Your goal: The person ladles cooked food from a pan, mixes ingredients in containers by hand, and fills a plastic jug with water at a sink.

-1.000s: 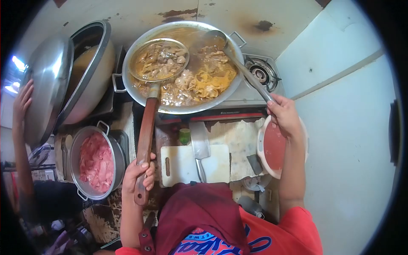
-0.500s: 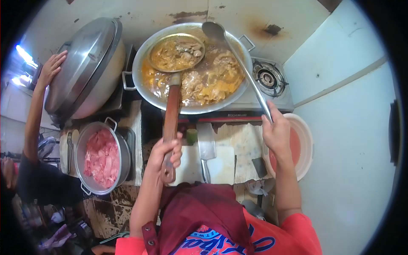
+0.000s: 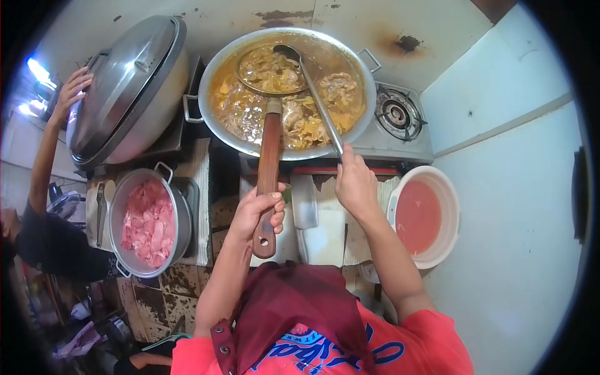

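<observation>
Two hands are each clamped on a handle: the left hand on a wooden-handled strainer, the right hand on a metal ladle. The strainer's long axis points almost straight away from the left hand. The ladle slants forward and leftward from the right hand, its bowl overlapping the strainer's far right part, contact unclear. Both heads lie within the wide pan of stew, beyond the hands.
</observation>
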`<state>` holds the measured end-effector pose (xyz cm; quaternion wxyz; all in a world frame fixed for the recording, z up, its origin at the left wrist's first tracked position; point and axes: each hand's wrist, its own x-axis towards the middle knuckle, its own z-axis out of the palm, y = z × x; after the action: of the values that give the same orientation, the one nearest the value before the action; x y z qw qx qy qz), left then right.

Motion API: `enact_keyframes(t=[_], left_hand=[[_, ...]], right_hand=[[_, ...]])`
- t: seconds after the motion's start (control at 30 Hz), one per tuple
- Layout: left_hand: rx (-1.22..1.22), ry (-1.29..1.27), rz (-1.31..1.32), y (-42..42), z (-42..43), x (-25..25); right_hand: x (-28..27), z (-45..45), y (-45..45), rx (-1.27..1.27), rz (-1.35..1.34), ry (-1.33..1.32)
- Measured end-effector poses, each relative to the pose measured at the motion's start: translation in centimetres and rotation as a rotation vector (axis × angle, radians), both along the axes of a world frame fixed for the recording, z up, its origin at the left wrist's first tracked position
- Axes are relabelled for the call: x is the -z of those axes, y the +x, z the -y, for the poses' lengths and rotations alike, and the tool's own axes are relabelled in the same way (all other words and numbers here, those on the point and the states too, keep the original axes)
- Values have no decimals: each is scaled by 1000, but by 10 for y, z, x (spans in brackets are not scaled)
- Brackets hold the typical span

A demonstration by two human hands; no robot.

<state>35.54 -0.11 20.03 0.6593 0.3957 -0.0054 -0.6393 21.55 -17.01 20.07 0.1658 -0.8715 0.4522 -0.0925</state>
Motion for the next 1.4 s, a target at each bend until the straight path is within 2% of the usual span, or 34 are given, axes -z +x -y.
enact_keyframes(t=[0.03,0.13,0.2,0.23,0.37,0.47,0.57,0.67,0.8,0.9,1.0,1.1,1.17,1.23,1.33,1.4], left_hand=[[5,-5,8,3,4,0],[31,-19,19,10,3,10],[42,-19,42,16,6,15],[43,-19,52,16,5,17],[19,-18,-19,13,-7,16],[20,-75,-24,2,-8,-4],[23,-95,-1,12,1,10],[17,-100,-32,3,-5,-2],[5,-104,-89,-3,-15,1],[5,-96,-104,-9,-21,-19],[19,-104,-28,3,-18,12],[30,-95,1,-5,-21,10],[30,-74,31,1,-22,14],[40,-86,19,3,-23,13],[51,-94,28,8,-22,16],[67,-91,26,13,-20,22]], right_hand=[[6,4,1,-71,5,-145],[-30,20,2,14,342,715],[-40,33,-5,122,715,1096],[-51,35,-8,165,788,1167],[-69,30,-22,110,799,1123],[-89,14,-24,103,690,927],[-89,2,-25,99,634,770],[-91,-7,-34,59,491,577],[-76,-18,-42,-81,475,210],[-80,-29,-45,-37,507,172],[-77,-26,-40,-46,377,54],[-31,8,-29,-117,282,-214],[-15,26,-26,-115,191,-268],[-6,34,-26,-110,136,-288],[2,44,-29,-231,88,-324],[-7,45,-25,-70,322,403]])
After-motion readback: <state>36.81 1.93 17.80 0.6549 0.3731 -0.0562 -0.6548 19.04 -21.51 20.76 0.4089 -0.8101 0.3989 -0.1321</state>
